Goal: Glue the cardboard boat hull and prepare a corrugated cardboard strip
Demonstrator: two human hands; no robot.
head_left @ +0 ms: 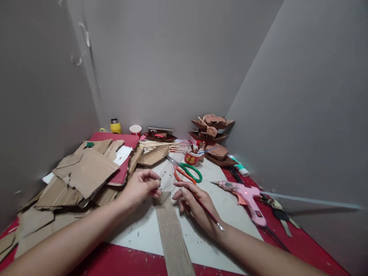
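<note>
A long strip of corrugated cardboard [174, 235] runs from between my hands down past the bottom of the view. My left hand [142, 186] is at the left of its far end, fingers curled in toward the thumb; whatever may be pinched there is too small to make out. In my right hand [195, 201], just right of the strip, is a red-and-black pencil [207, 211] lying slantwise across the hand. Beyond the hands lie scissors [198, 177] with one green and one orange handle loop, blades pointing away to the left.
Torn cardboard pieces [92, 170] are heaped at left. To the right lies a pink glue gun [254, 203] with a clear stick and a cord. Behind stand a red paper cup [193, 158], thin sticks [172, 145] and stacked brown model boats [211, 134]. White paper [138, 237] covers the red tabletop.
</note>
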